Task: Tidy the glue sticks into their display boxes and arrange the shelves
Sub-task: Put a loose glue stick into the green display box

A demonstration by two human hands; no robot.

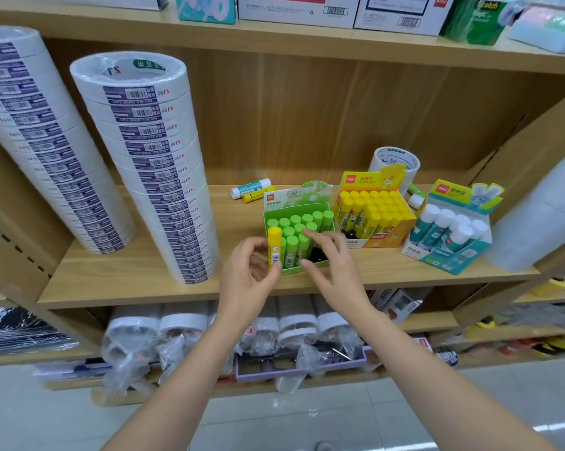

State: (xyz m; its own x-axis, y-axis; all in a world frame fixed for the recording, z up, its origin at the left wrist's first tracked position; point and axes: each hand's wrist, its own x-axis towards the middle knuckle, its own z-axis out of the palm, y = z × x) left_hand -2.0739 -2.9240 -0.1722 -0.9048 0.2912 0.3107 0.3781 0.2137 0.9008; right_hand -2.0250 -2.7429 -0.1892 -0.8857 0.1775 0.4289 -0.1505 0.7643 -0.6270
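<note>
1. Left hand [251, 275]: fingers curled. A yellow glue stick [274, 247] is pinched upright between the thumb and fingertips.
2. The yellow glue stick is held at the front-left corner of the green display box [295, 208], just left of the right hand [333, 268]. Whether its base sits inside the box cannot be told.
3. Right hand: fingers spread and loosely bent, nothing gripped. The fingertips are placed over the front rows of green glue sticks [295, 219] and the thumb is near the box's front wall. Actual contact cannot be told.
4. The green display box is located just beyond both hands, on the shelf [128, 278]. Its sticks are stood upright in rows. A dark gap is seen at the front right, under the right hand.
5. Right of the right hand, a yellow display box [380, 239] is noted, packed with upright yellow-capped sticks.
6. Further right, a teal display box [453, 258] is noted, holding white-capped sticks.
7. Beyond the left hand, towards the shelf back, two loose sticks are laid side by side: a white-capped stick [251, 187] and a yellow loose stick [258, 194].
8. Well left of the left hand, two tall tape stacks [144, 167] are recorded. A short tape stack [394, 161] is seen behind the yellow display box.
</note>
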